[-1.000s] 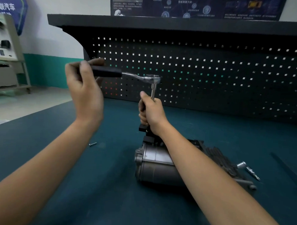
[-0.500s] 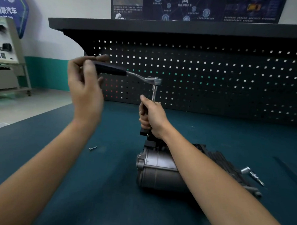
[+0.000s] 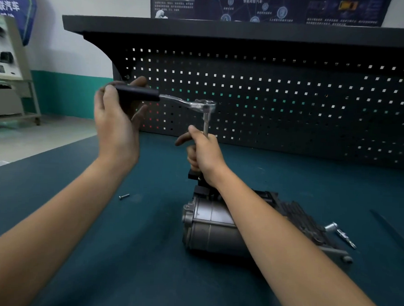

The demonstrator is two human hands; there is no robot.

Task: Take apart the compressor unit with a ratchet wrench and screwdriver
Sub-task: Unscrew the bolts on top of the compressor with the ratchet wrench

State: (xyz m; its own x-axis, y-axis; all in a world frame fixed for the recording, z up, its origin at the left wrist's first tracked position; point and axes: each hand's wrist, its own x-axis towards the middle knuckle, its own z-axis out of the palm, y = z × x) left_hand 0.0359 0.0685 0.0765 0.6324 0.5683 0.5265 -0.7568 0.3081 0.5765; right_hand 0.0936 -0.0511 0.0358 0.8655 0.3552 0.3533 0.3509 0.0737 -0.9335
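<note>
A grey compressor unit (image 3: 212, 229) lies on the teal bench. A ratchet wrench (image 3: 189, 103) stands above its black top fitting on a vertical extension bar. My left hand (image 3: 116, 128) holds the black handle out to the left, pinched between thumb and fingertips. Just under the ratchet head, my right hand (image 3: 205, 156) grips the extension bar, its index finger sticking out to the left. The bar's lower end and the fastener under it are hidden by this hand.
A loose screw (image 3: 124, 196) lies on the bench (image 3: 76, 251) left of the compressor. A socket and a bit (image 3: 341, 235) lie to its right. A dark pegboard (image 3: 291, 99) under a shelf closes off the back. A dark strip lies at the far right.
My left hand has swung the handle a little and tilted its outer end up, with a looser hold. My right index finger has lifted off the bar. The compressor has not moved.
</note>
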